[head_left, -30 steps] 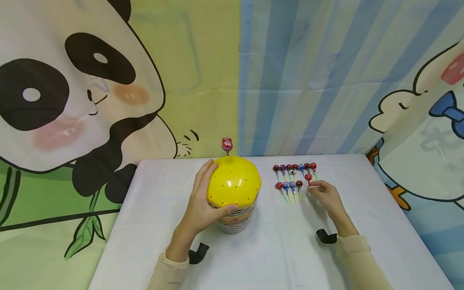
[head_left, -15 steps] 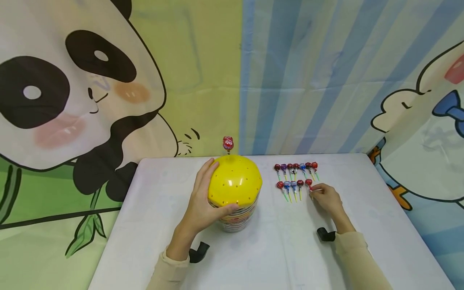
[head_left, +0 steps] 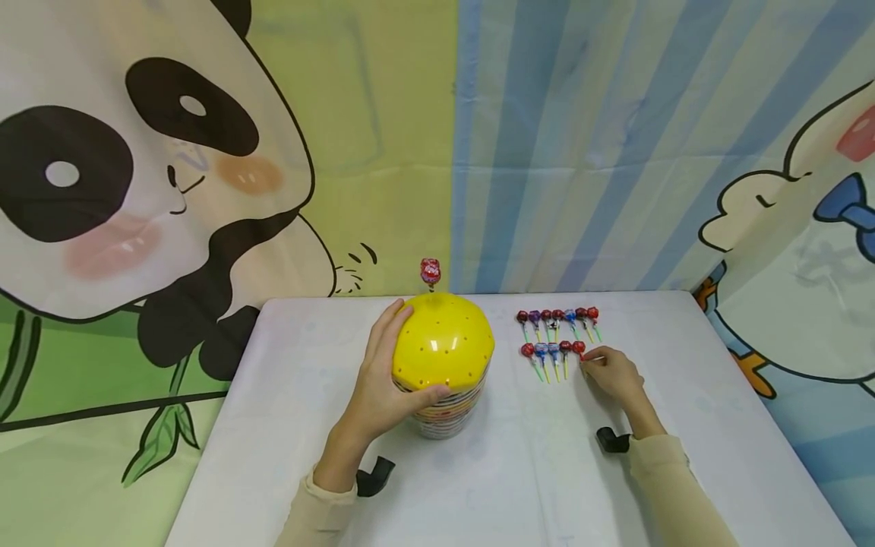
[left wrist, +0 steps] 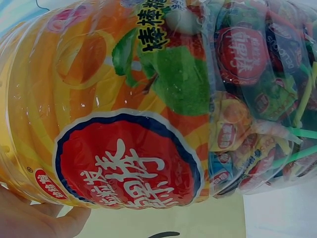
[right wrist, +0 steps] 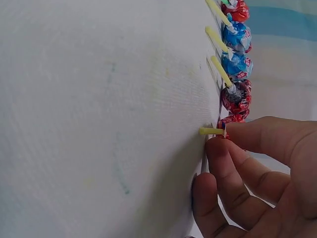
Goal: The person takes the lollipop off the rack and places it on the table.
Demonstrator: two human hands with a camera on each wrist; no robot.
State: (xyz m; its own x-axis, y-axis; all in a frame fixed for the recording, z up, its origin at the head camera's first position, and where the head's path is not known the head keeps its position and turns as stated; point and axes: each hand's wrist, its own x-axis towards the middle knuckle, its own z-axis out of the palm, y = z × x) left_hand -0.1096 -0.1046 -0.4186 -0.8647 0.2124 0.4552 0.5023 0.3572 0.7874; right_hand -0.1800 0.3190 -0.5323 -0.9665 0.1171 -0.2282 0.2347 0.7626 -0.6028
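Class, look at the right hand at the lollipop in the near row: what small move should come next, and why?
Probably let go and draw the hand back. The right hand pinches the stick of the red lollipop, which now lies on the table at the end of the near row, level with its three neighbours. The left hand grips the yellow-lidded jar.

L hand (head_left: 383, 387) cupped, R fingers (right wrist: 233, 163) pinched

Cream long sleeves (head_left: 321, 516) on both arms; black wrist mount (head_left: 373, 476) at each cuff; hands bare.
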